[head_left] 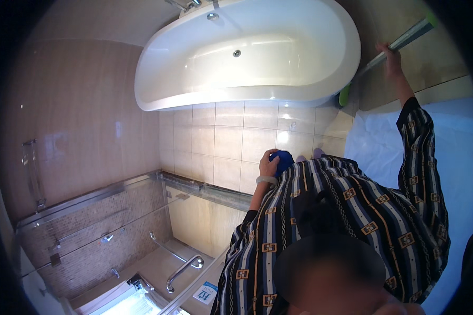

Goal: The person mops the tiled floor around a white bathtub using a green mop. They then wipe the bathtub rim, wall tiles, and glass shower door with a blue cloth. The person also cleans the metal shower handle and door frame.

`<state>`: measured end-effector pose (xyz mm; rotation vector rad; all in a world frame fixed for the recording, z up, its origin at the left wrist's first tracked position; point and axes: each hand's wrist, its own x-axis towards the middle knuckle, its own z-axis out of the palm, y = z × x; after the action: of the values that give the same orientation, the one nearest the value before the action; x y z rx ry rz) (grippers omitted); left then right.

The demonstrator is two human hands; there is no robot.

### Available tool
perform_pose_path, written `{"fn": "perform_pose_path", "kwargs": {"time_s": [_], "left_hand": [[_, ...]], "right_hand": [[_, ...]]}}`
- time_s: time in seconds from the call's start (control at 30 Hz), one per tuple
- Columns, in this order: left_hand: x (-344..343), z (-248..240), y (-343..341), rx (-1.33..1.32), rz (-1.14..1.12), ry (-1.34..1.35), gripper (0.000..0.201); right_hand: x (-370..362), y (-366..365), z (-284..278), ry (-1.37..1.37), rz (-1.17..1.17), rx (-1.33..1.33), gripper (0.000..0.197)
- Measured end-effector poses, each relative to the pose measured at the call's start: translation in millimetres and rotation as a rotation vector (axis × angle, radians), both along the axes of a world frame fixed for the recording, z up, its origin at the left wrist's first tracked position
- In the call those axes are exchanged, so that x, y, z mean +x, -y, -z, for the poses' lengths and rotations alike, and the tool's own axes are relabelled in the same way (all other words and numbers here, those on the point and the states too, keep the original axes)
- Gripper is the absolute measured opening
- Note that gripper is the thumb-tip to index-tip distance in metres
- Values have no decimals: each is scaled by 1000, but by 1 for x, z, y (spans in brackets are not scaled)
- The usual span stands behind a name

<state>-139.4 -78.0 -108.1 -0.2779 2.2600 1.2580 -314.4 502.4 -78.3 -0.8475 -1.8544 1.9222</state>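
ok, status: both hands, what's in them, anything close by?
Left hand holding a blue item. Right hand on a grey pole. White bathtub beside the pole.

And here, low in the view, just left of the striped shirt, comes the one piece of print that stands out: a small sign [206, 293], blue along its upper part, white below! Pale marks run across the blue, bold dark characters sit on the white, with finer blue print near them, too small and soft to make out. It shows close to the curved metal handle [181, 269] by the glass shower enclosure, and whether it's stuck on the glass or lies behind it, there's no telling from this angle!
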Motion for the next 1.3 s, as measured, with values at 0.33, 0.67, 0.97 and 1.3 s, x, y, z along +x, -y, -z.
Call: {"fn": "perform_pose_path", "kwargs": {"time_s": [0.33,0.67,0.97,1.3], "left_hand": [[-29,-12,-18,251,-111,-19,23],[-113,-22,-49,300,144,-82,24],[-141,-12,-83,383,404,50,25],[-183,-70,-167,717,910,209,29]], "right_hand": [[-1,-57,5,143,329,-245,42],[57,-123,15,413,280,131,30],[192,55,109,575,309,-188,19],[110,203,7,214,-875,222,104]]}}
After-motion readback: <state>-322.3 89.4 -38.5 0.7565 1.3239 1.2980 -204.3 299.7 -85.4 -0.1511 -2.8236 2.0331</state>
